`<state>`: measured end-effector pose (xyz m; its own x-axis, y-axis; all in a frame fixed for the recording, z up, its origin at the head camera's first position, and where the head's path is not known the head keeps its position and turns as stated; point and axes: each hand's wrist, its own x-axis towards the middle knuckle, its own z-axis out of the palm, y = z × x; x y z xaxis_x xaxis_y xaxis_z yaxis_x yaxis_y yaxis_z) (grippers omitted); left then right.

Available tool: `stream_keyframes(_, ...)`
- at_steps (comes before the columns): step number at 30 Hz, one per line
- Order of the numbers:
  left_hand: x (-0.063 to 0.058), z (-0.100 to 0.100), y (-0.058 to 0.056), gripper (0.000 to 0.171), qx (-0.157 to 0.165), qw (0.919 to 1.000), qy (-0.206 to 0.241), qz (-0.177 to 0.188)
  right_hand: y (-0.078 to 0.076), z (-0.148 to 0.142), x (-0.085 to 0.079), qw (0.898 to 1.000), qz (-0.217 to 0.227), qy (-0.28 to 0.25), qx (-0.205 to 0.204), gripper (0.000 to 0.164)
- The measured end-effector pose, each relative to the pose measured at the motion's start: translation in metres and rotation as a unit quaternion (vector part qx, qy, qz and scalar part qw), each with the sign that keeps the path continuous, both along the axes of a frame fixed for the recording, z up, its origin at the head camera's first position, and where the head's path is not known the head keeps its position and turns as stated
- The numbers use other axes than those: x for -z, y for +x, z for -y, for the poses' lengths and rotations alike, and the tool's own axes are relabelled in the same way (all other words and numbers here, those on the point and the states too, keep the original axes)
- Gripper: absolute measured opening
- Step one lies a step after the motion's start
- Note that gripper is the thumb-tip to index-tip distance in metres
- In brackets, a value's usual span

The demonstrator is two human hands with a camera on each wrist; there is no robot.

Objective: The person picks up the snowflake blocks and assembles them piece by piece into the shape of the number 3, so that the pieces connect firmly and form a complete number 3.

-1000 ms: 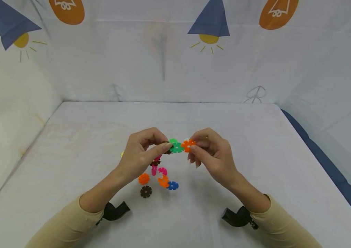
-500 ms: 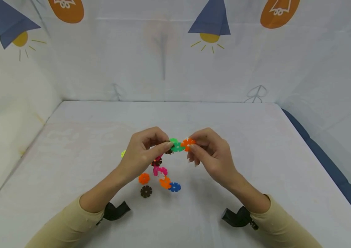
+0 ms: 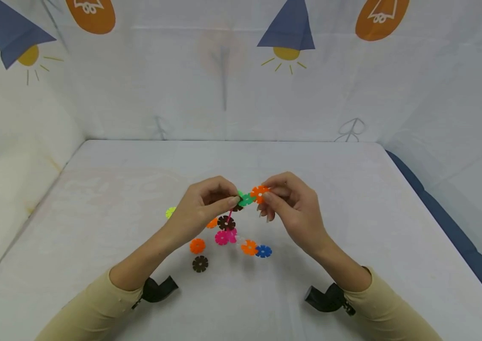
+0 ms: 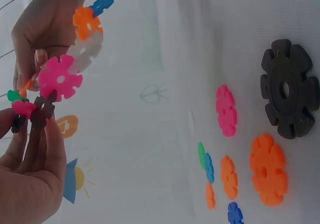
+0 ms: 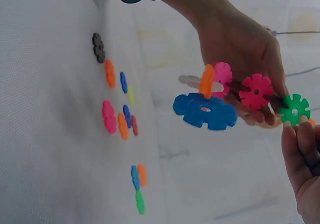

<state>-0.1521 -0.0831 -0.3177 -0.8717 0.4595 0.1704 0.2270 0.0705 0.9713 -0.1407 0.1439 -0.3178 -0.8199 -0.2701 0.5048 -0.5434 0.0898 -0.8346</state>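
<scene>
A chain of interlocking flower-shaped discs hangs in the air between both hands. My left hand [image 3: 202, 203] pinches it at a dark brown disc, beside a green disc [image 3: 247, 199]. At the chain's upper end, an orange disc [image 3: 259, 193] is pinched by thumb and fingers of my right hand [image 3: 298, 213]; its edge meets the green one. Below my left fingers dangle another brown disc [image 3: 226, 222], pink discs [image 4: 60, 78], a whitish disc [image 4: 86, 51], a second orange disc [image 3: 249, 247] and a blue disc [image 3: 263, 251] at the lower end.
Loose on the white table [image 3: 138, 170] lie an orange disc [image 3: 197, 246], a dark brown disc [image 3: 200, 264] and a yellow disc [image 3: 170, 212]. Several more, including a pink disc [image 5: 109, 117], show in the wrist views. A white printed curtain [image 3: 173, 85] stands behind.
The dangling part of the chain has swung to the right, its blue end most. My left hand has shifted slightly right. The orange disc in my right hand has risen and turned a little.
</scene>
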Motion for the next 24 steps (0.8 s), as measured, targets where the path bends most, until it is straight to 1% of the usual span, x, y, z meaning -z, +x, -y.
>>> stream_keyframes(9, 0.001, 0.001, 0.000, 0.010, -0.002, 0.9996, -0.027, -0.013, -0.002, 0.004, 0.004, 0.998, 0.050, 0.023, -0.012, 0.006)
stream_keyframes(12, 0.001, 0.000, 0.000, 0.010, -0.006, 0.9991, -0.041, -0.009, -0.003, 0.005, 0.007, 0.997, 0.073, 0.014, -0.028, 0.005)
stream_keyframes(16, 0.003, -0.001, 0.000, 0.010, -0.010, 0.9980, -0.062, -0.001, -0.002, 0.007, 0.010, 0.994, 0.099, -0.001, -0.056, 0.009)
stream_keyframes(19, 0.005, -0.002, -0.001, 0.008, -0.016, 0.9973, -0.072, -0.005, -0.002, 0.009, 0.011, 0.991, 0.113, -0.006, -0.065, 0.010)
stream_keyframes(24, 0.007, -0.001, -0.002, 0.004, -0.023, 0.9968, -0.075, -0.015, -0.005, 0.010, 0.014, 0.987, 0.140, -0.011, -0.074, 0.011)
